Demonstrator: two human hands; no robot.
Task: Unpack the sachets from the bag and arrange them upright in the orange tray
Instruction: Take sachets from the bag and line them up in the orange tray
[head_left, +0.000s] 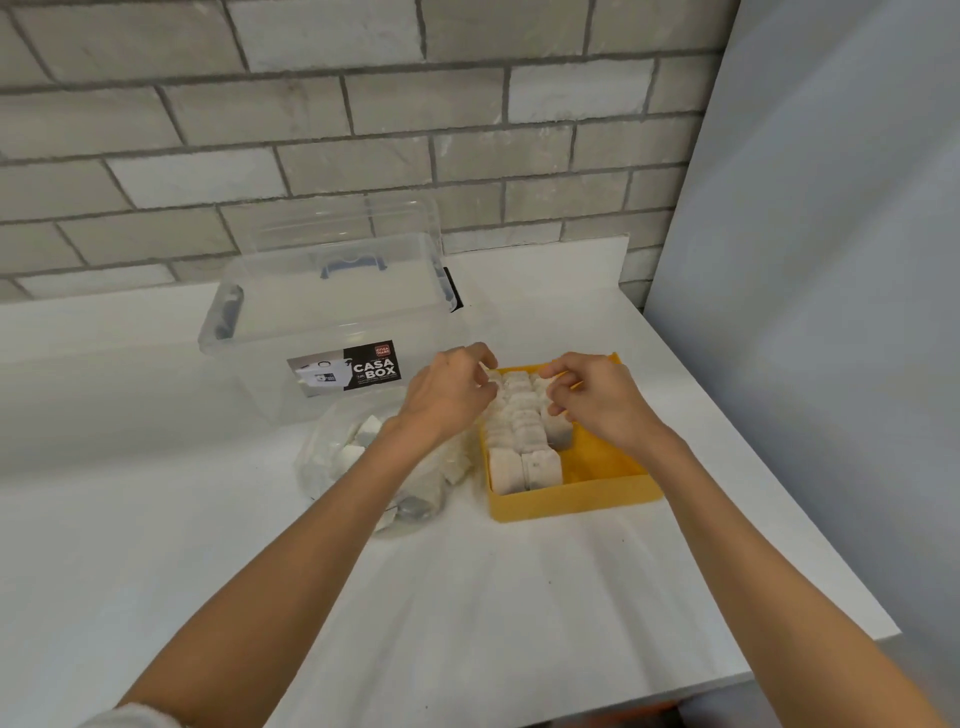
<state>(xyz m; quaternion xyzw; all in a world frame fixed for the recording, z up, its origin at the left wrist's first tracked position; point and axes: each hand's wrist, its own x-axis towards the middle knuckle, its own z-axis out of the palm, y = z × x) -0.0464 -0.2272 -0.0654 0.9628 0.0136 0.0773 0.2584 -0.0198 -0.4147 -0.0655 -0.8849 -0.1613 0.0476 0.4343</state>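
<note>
Now our left hand (449, 392) and right hand (597, 397) pinch upright sachets (524, 441) in the orange tray (571, 499) on the white bench (467, 597); grey brick wall (311, 130) at twelve o'clock, bag (322, 467) at nine.

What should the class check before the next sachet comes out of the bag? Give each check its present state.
1. Rows of sachets in the orange tray upright: ok.
2. Bare room in the tray, on its right side: ok.
3. More sachets in the bag: ok.
4. A hand free for the bag: not ok; left hand and right hand both work at the tray's far end.
5. Left hand's grip on a sachet: cannot tell.
</note>
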